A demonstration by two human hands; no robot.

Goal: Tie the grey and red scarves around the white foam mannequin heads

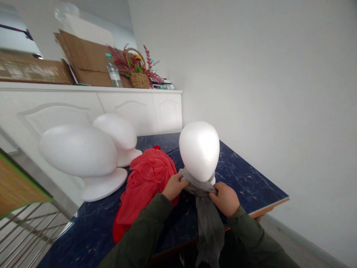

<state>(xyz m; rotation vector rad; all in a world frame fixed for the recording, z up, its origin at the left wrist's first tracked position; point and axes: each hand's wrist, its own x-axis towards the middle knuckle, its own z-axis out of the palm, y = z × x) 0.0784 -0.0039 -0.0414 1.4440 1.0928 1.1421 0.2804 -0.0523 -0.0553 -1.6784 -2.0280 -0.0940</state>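
A white mannequin head (pixel 199 149) stands upright on the dark blue marbled table (pixel 242 167). Around its neck lies a grey scarf (pixel 209 219), one end hanging down over the table's front edge. On the left side of the neck, my left hand (pixel 175 186) pinches the scarf between thumb and fingers. My right hand (pixel 226 199) grips the scarf at the right of the neck, fingers closed. Just left of my left hand, a crumpled red cloth (pixel 150 178) is spread on the table.
Two more white mannequin heads (pixel 80 150) (pixel 117 134) stand at the table's left. Behind is a white cabinet (pixel 134 111) bearing cardboard boxes (pixel 86 59), a water bottle (pixel 113 72) and a flower basket (pixel 140 80). A metal rack (pixel 30 230) is at lower left; a wall (pixel 264 74) borders the right.
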